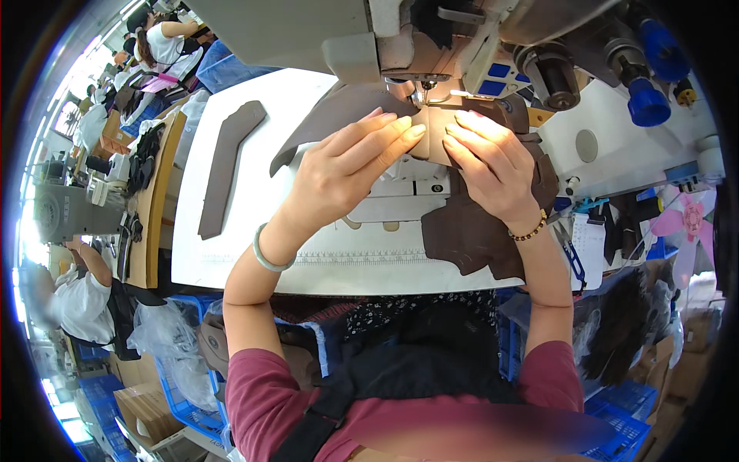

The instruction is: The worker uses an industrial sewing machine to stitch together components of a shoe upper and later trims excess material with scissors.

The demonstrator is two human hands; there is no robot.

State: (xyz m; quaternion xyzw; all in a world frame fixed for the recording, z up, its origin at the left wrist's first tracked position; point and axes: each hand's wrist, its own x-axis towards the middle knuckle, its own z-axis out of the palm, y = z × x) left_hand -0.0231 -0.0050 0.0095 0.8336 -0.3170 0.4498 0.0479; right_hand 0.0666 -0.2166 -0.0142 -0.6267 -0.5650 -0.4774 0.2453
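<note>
Under the sewing machine's presser foot, a brown leather-like piece lies lit by the machine lamp. From the left, my left hand has its fingertips closed on the piece's edge; the thumb is hidden. My right hand grips the same piece from the other side, fingers bent over it. A larger brown panel spreads beyond my left hand. Several dark brown cut pieces lie below and beside my right hand, on the table's near edge.
The white sewing table carries a printed ruler scale along its near side. A bent brown strip lies at its left. The machine head overhangs the work. A pink fan stands far right; blue crates sit below left. Other people work at left.
</note>
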